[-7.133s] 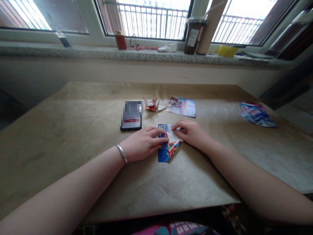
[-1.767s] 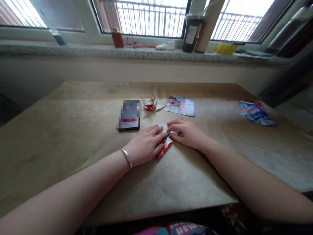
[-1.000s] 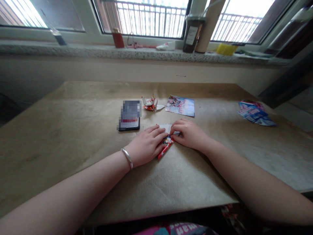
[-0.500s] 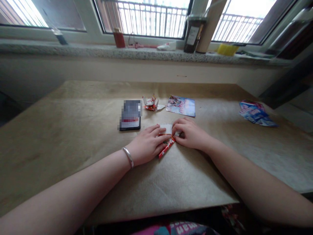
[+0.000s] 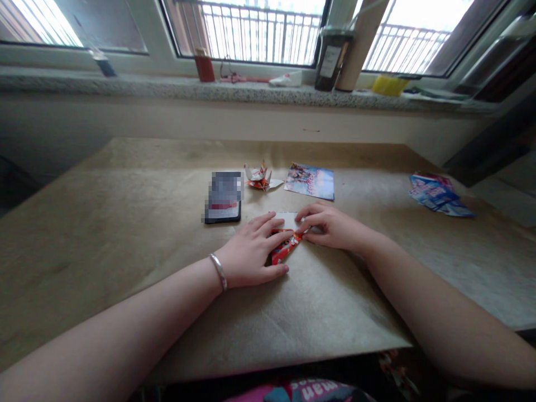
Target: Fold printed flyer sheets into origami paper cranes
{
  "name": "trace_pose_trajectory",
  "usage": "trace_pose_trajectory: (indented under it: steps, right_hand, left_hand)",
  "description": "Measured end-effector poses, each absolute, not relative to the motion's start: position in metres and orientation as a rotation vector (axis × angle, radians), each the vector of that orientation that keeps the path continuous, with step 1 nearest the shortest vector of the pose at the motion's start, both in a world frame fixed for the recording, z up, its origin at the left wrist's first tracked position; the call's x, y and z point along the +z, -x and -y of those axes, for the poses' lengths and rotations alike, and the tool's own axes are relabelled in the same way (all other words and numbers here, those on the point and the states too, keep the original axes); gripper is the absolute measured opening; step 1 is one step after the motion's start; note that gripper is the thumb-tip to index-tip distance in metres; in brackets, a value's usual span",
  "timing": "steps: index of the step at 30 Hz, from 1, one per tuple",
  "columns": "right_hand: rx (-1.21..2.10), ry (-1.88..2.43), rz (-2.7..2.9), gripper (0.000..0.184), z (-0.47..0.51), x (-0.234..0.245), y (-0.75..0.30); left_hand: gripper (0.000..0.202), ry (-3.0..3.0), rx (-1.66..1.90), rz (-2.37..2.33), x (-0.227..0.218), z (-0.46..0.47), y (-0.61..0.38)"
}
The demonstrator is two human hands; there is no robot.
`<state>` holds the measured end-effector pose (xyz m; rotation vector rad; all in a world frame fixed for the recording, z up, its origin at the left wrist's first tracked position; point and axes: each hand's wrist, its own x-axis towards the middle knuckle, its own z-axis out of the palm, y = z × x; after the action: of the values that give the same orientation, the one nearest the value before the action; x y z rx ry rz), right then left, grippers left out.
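A partly folded sheet of red-and-white patterned paper point(image 5: 283, 252) lies on the table in front of me, its white underside showing at the top. My left hand point(image 5: 255, 251) rests flat on its left part, fingers spread and thumb stretched along the near side. At the paper's right edge, my right hand point(image 5: 329, 226) has its thumb and fingers pinched at the folded corner. Fingers of both hands cover parts of the folds. Just beyond stands a folded paper figure point(image 5: 258, 177) in the same red and white, with pointed tips.
A phone point(image 5: 223, 198) lies left of the figure. A blue-and-pink printed sheet point(image 5: 310, 181) is to its right. Several blue printed packets point(image 5: 439, 195) are at the table's point(image 5: 125, 234) right. Jars and small items stand on the stone windowsill point(image 5: 259, 95).
My left thumb has moved out from the paper toward me, spreading the hand. The near red flap now lies flatter and wider. My right hand has shifted slightly right.
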<state>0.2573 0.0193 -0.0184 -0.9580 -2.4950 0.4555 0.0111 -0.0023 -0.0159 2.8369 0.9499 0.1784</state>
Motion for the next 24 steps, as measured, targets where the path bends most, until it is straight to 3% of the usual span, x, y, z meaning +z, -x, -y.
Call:
trace_pose_trajectory:
  steps: [5, 24]
  right_hand:
    - [0.433, 0.955, 2.502, 0.012, -0.019, -0.018, -0.257]
    - [0.181, 1.022, 2.547, 0.017, -0.006, -0.019, -0.231]
  left_hand:
    - [0.066, -2.893, 0.217, -0.913, -0.015, 0.006, -0.012]
    - [0.031, -2.983, 0.374, -0.704, -0.016, -0.019, 0.007]
